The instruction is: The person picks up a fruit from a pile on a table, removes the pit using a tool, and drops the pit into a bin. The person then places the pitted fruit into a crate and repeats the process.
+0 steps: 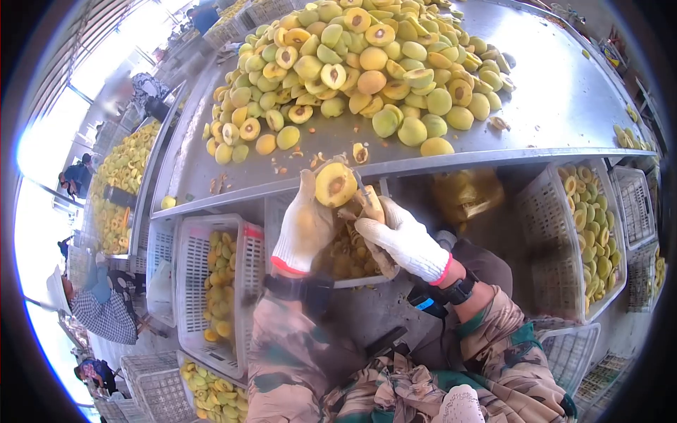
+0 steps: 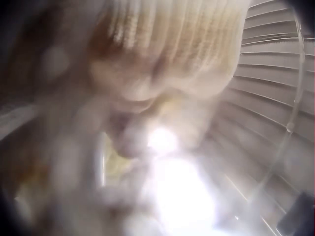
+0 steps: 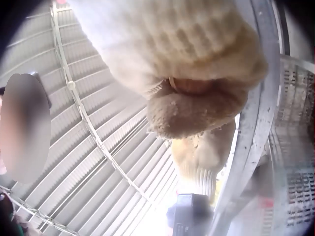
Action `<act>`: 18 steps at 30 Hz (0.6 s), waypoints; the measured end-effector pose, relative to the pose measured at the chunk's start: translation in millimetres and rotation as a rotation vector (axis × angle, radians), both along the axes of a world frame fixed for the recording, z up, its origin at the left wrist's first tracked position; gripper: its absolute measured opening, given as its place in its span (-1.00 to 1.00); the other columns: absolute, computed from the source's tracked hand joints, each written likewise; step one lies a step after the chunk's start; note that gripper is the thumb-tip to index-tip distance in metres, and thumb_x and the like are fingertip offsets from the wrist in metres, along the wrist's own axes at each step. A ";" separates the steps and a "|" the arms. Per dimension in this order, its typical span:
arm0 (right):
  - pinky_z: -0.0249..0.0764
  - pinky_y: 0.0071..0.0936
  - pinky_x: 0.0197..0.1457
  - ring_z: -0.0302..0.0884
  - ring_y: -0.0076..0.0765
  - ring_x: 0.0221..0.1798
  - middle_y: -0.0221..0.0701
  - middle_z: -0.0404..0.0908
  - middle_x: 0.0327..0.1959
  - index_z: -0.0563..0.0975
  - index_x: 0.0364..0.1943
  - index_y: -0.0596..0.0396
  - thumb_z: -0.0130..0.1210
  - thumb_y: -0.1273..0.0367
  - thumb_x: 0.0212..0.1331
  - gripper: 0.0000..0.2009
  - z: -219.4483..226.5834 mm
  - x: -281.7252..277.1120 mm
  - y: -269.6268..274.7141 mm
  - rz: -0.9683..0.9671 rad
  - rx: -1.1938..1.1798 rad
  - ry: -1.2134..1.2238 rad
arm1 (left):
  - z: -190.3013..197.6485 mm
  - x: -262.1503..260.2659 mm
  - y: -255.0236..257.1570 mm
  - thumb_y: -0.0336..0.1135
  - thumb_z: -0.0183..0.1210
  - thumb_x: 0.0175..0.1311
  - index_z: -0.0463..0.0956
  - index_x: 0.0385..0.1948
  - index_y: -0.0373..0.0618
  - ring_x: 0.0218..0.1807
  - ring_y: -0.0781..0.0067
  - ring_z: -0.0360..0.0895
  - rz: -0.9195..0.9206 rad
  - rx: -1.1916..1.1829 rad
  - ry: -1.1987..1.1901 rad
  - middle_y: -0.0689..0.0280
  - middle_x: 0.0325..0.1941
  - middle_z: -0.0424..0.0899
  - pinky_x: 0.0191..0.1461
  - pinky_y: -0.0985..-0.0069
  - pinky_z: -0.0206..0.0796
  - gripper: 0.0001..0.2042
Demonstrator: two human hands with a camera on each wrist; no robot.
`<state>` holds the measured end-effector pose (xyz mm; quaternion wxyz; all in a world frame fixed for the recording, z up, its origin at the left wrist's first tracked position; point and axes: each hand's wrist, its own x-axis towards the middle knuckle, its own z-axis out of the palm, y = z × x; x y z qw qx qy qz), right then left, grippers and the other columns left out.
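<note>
In the head view, the gloved left hand (image 1: 305, 225) holds a halved yellow fruit (image 1: 336, 185), its cut face with the brown centre turned up. Beside it the gloved right hand (image 1: 405, 238) grips the wooden handle (image 1: 370, 203) of a small tool whose metal end (image 1: 360, 182) is at the fruit's right edge. The left wrist view is blurred, with a glove (image 2: 172, 54) at the top. In the right wrist view the right glove (image 3: 192, 73) has its fingers curled, the handle mostly hidden.
Halved fruits (image 1: 374, 63) are heaped on a metal table (image 1: 190, 158) ahead. Crates of fruit stand below at the left (image 1: 190, 296) and right (image 1: 557, 261). Under the hands is a container of brown pieces (image 1: 349, 257). A person in a checked shirt (image 1: 106, 314) sits far left.
</note>
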<state>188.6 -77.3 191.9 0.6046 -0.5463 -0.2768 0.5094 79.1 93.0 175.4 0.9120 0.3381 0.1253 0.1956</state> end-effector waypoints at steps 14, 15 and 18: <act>0.44 -0.52 -0.53 0.50 -0.49 -0.62 -0.42 0.55 -0.52 0.37 0.00 0.14 0.04 0.18 0.33 -0.65 -16.6 -18.4 8.9 0.154 -0.106 0.059 | -13.0 -0.1 -33.6 -0.05 -0.18 0.58 0.41 0.19 -0.18 0.01 0.35 0.55 0.436 0.347 0.210 0.22 -0.02 0.59 0.10 0.42 0.43 -0.57; 0.45 -0.50 -0.54 0.52 -0.45 -0.62 -0.39 0.56 -0.52 0.36 0.03 0.15 0.03 0.18 0.33 -0.64 -15.6 -19.2 9.4 0.168 -0.120 0.040 | -14.0 1.3 -32.8 -0.05 -0.18 0.58 0.43 0.17 -0.18 -0.03 0.36 0.56 0.456 0.329 0.229 0.22 -0.06 0.60 0.05 0.43 0.45 -0.58; 0.49 -0.42 -0.52 0.59 -0.34 -0.60 -0.30 0.59 -0.50 0.33 0.08 0.20 0.00 0.18 0.34 -0.60 -6.9 -21.4 11.4 0.172 -0.221 -0.199 | -14.8 2.7 -32.5 -0.04 -0.19 0.58 0.46 0.12 -0.20 -0.20 0.39 0.60 0.438 0.201 0.267 0.21 -0.15 0.62 -0.11 0.45 0.49 -0.57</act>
